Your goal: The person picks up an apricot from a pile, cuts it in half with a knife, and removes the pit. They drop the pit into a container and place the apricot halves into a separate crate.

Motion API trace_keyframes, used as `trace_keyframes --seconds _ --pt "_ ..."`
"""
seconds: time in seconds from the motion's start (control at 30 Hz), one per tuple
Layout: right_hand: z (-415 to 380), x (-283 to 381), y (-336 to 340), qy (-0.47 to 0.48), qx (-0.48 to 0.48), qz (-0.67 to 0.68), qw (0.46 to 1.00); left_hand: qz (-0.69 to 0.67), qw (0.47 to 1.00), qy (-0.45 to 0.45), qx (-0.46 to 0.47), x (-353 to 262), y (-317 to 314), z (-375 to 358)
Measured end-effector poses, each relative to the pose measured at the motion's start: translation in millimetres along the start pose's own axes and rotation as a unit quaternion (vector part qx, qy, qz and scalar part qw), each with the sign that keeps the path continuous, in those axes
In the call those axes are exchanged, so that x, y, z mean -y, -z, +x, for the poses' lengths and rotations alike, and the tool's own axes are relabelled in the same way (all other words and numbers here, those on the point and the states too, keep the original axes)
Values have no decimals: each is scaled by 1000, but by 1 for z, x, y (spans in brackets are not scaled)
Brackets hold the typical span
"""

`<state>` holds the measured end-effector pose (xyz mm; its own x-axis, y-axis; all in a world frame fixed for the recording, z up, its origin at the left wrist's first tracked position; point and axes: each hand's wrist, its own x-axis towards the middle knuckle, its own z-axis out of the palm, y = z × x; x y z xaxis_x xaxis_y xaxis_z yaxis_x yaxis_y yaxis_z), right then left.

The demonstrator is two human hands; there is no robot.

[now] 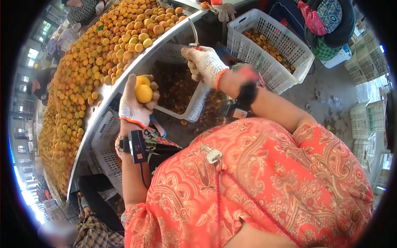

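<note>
My left hand [130, 102], in a white knit glove with an orange cuff, is closed around two yellow apricots [144, 93] near the table's edge. My right hand [208, 63], gloved the same way, grips a knife [194, 34] with a thin curved blade pointing up and away from me. The blade is apart from the fruit. Below and between both hands stands a white plastic crate [191, 112] with dark brown, wet-looking bits in it.
Apricots [82, 78] are heaped along the metal table [105, 93] at left. A white crate [306, 68] at upper right holds halved apricots [269, 47]. Another crate [105, 140] sits under the table. People work around it; an empty glove [225, 11] lies at the far edge. Crates are stacked at right.
</note>
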<state>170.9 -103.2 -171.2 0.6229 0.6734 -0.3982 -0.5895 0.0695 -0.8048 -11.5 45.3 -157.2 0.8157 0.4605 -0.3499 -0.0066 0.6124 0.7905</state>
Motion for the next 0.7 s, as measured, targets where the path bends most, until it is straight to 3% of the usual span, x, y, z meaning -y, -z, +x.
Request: trace_keyframes --seconds 0.13,0.2,0.23,0.27,0.33,0.4,0.47,0.5,0.53,0.63,0.7 --pt "-1 2 17 16 4 -3 1000 28 998 -60 -12 -17 28 -36" --pt "-4 3 29 21 4 10 1000 32 992 -85 -89 -32 53 -63" --pt "-3 3 34 23 -5 18 1000 39 975 -128 -176 -35 70 -75" --pt "-4 3 40 23 -5 20 1000 47 950 -169 -260 -36 90 -88" --pt "-3 4 50 3 -26 31 999 213 884 -166 -381 -50 137 -124" --pt "-4 -1 57 19 -35 42 998 433 762 -156 -456 -73 265 -147" --pt "0 -10 61 -9 -39 14 999 400 714 -222 -530 -93 237 -167" --pt "-1 -15 60 -25 -38 26 999 321 755 -288 -493 -104 213 -168" --pt "1 -21 58 -23 -35 7 999 336 765 -198 -512 -125 194 -171" --pt "-1 -29 54 -54 -22 -32 998 331 810 -284 -393 -152 151 -129" --pt "12 -42 60 -46 1 -55 997 317 874 -261 -259 -167 115 -88"
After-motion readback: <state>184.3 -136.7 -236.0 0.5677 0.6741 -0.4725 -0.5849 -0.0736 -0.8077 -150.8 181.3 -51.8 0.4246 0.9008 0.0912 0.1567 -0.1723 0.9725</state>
